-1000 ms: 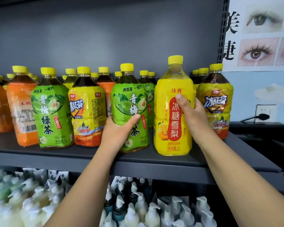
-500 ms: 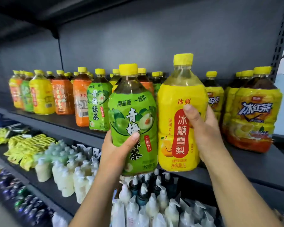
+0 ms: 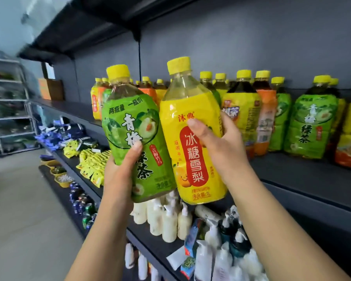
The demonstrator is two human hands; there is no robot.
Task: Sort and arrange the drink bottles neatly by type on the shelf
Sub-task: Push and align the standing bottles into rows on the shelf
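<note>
The left hand (image 3: 120, 171) grips the green-label tea bottle (image 3: 134, 126) low on its body, thumb pressed across the front of the label and fingers curled round behind. This bottle hangs in the air in front of the drinks shelf (image 3: 292, 171), clear of its board, with its yellow cap leaning left. The right hand (image 3: 221, 145) is wrapped round the middle of the yellow-label pear drink bottle (image 3: 182, 102), thumb laid on the front. It too is held off the shelf, in front of it, nearly upright, and its side touches the green-label bottle. On the shelf behind both stands a row of yellow-capped bottles (image 3: 310, 122) with green, yellow and orange labels mixed together. Below the shelf, a lower tier carries white pump bottles (image 3: 168, 222), and farther left on that level lie yellow packets (image 3: 93, 161).
</note>
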